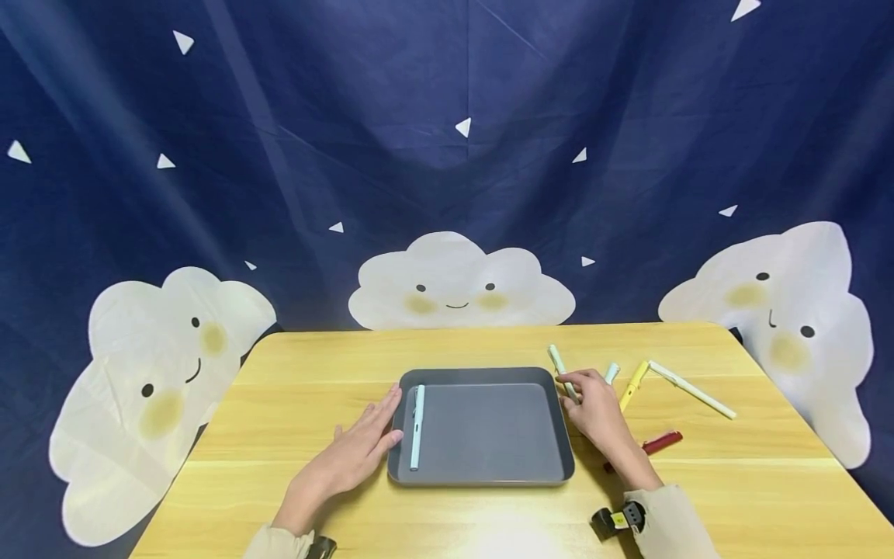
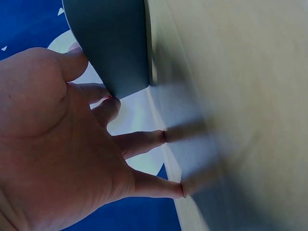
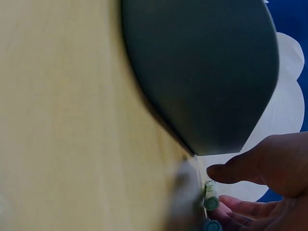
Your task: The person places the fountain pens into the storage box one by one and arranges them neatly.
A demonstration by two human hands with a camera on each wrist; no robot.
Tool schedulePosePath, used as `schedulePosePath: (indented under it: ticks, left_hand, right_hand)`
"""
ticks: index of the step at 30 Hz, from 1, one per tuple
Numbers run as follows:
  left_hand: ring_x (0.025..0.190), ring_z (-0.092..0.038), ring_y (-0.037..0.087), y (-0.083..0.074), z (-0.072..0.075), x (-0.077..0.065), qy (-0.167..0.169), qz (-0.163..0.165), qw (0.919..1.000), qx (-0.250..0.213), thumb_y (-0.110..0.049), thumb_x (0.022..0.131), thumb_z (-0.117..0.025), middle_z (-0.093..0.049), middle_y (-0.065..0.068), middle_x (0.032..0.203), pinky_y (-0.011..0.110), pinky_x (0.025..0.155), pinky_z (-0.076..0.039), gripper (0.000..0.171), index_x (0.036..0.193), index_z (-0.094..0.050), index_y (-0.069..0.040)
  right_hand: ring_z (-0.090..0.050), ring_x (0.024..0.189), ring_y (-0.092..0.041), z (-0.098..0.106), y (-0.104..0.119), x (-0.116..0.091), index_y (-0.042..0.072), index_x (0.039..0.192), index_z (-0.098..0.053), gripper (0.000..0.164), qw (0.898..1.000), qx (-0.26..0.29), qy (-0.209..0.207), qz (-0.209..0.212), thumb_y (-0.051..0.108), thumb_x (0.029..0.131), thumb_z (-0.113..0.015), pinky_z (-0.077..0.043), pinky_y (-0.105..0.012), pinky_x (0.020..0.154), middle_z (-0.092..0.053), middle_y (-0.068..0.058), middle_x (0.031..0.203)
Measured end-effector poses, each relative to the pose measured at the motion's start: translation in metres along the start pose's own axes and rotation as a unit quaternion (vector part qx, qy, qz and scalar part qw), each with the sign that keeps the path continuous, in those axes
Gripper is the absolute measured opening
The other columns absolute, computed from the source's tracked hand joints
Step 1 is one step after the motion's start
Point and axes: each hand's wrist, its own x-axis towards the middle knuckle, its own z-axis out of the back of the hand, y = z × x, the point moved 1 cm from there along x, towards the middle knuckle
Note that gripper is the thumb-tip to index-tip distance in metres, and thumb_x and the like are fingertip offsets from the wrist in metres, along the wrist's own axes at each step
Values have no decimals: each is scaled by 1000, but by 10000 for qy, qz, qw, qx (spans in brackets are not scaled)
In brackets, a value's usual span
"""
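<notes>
A grey rectangular tray (image 1: 489,435) lies on the wooden table, with a pale blue pen (image 1: 417,427) standing lengthwise along its inner left side. My left hand (image 1: 352,454) rests against the tray's left wall, its fingers extended; in the left wrist view the fingertips touch the tray (image 2: 113,48) and table. Just beyond the tray's right edge, my right hand (image 1: 597,407) pinches a pale green pen (image 1: 556,359) between thumb and fingers. The right wrist view shows that pen's end (image 3: 211,197) between the thumb and fingers, with a bluish pen end (image 3: 212,225) below it.
Right of my right hand lie a light blue pen (image 1: 611,373), a yellow pen (image 1: 634,386) and a whitish pen (image 1: 691,388). A dark red pen (image 1: 662,442) is partly hidden by the right wrist. Behind the table hangs a blue cloud-printed curtain (image 1: 461,186).
</notes>
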Motion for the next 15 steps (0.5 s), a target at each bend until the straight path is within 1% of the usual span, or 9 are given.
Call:
schedulePosePath:
  ticks: [6, 11, 15]
  left_hand:
    - [152, -20, 44, -1, 1, -2, -30, 12, 10000, -58, -40, 112, -41, -8, -4, 171, 88, 101, -9, 65, 167, -12, -22]
    - [152, -20, 44, 0, 1, -2, -47, 34, 10000, -44, -40, 111, -42, -9, -3, 171, 88, 102, -9, 65, 167, -12, -23]
    - [152, -20, 43, 0, 0, -1, -47, 66, 10000, -52, -40, 111, -42, -9, -4, 171, 87, 103, -9, 65, 167, -12, -24]
  right_hand:
    - [-69, 98, -42, -2, -1, 0, -3, 117, -74, 36, 9998, -8, 143, -104, -11, 82, -73, -56, -56, 85, -64, -28, 118]
    - [-69, 93, -37, -3, -2, 0, -5, 119, -73, 36, 9997, -88, 177, -126, -9, 83, -71, -56, -55, 84, -64, -29, 118]
    - [-67, 88, -33, -3, -2, 0, -6, 118, -74, 36, 9997, -120, 158, -132, -8, 83, -68, -55, -52, 80, -65, -27, 113]
